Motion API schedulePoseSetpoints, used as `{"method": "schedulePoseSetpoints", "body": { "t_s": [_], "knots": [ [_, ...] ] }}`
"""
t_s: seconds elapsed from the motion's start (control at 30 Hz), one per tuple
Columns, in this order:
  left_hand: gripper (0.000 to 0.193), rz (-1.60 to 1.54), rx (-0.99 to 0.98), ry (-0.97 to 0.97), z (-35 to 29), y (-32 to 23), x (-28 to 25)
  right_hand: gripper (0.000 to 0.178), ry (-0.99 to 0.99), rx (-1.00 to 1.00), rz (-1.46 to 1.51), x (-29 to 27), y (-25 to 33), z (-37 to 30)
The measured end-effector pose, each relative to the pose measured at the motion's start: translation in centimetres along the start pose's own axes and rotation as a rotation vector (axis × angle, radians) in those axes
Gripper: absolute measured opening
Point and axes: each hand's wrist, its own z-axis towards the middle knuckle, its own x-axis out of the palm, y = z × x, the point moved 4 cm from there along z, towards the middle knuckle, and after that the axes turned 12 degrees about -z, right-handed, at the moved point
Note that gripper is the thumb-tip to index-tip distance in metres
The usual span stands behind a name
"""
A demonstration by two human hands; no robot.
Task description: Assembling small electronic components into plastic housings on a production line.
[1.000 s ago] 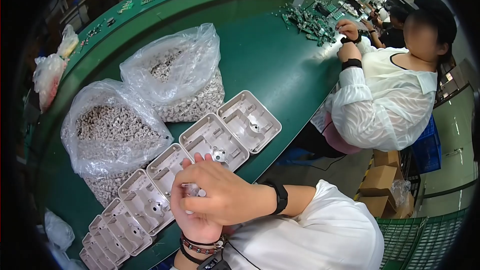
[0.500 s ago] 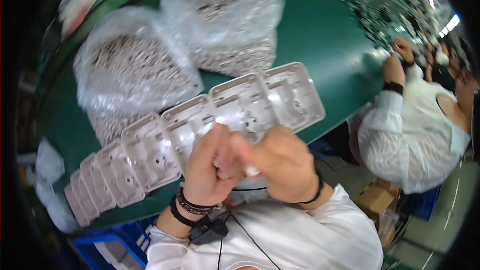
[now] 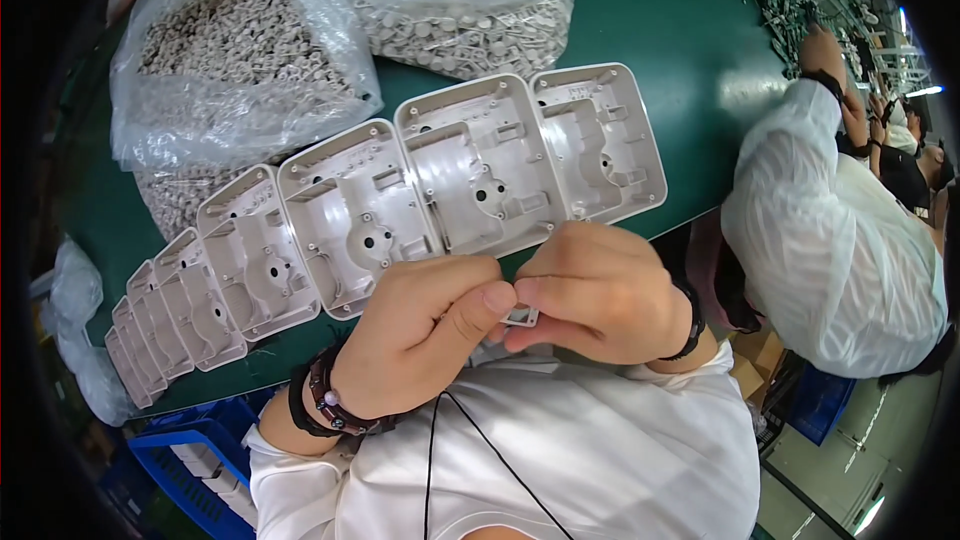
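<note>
View: head camera, looking down on the workstation.
Left hand [image 3: 425, 332]: fingers curled, thumb and forefinger pinched at the left side of the small light part; the palm is turned away, so anything else inside it cannot be told.
Right hand [image 3: 607, 297]: thumb and fingers closed in a pinch on the same part, fingertips meeting those of the left hand.
Small light part [image 3: 531, 318]: between the two sets of fingertips, in front of the white shirt [image 3: 560, 440]; mostly covered by the fingers, with only a pale edge and corner exposed.
Left wrist: beaded bracelet [image 3: 325, 395] and dark bands.
Right wrist: black band [image 3: 692, 323].
Light-grey housings [image 3: 345, 200]: set in a slanting, overlapping row beyond the hands, open sides up, with ribs, posts and dark holes inside; the row runs from lower left to upper right.
Left bag [image 3: 240, 60]: clear plastic, open, filled with small pale pieces; behind the row.
Right bag [image 3: 470, 35]: clear plastic, similar contents, beside the left bag, cut off by the upper picture edge.
Work table [image 3: 680, 60]: green surface under the housings and bags.
Blue crate [image 3: 222, 423]: below the near table edge, lower left, containing light-coloured items.
Co-worker [image 3: 810, 240]: at the right, in a thin white top, near green circuit boards [image 3: 785, 20].
</note>
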Motion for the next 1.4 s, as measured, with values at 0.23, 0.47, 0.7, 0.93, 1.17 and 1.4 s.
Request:
{"method": "schedulePoseSetpoints", "body": {
  "t_s": [0.23,0.47,0.7,0.93,1.17,1.4],
  "knots": [
    [0.024,0.354,0.234,0.185,3.2,-4.0,1.8,0.016,-0.357,-0.379,-0.404,-11.0,0.6,0.1],
    [0.020,1.178,0.270,0.073,9.3,-1.5,1.5,0.012,0.084,-0.157,-0.545,-7.8,-10.7,2.7],
    [0.017,1.256,0.088,0.232,9.2,0.0,0.2,0.014,0.274,-0.149,-0.443,-5.9,-13.7,4.3],
    [0.024,1.238,0.042,0.227,9.1,0.6,-0.5,0.011,0.395,-0.149,-0.276,-3.1,-15.0,5.3],
    [0.025,1.223,0.019,0.215,9.1,0.6,-0.5,0.011,0.505,-0.225,-0.450,-2.8,-13.9,5.0],
    [0.017,1.062,0.132,0.119,8.0,-1.8,-1.1,0.016,0.345,0.037,-0.232,-6.0,-12.3,5.4]
  ]
}}
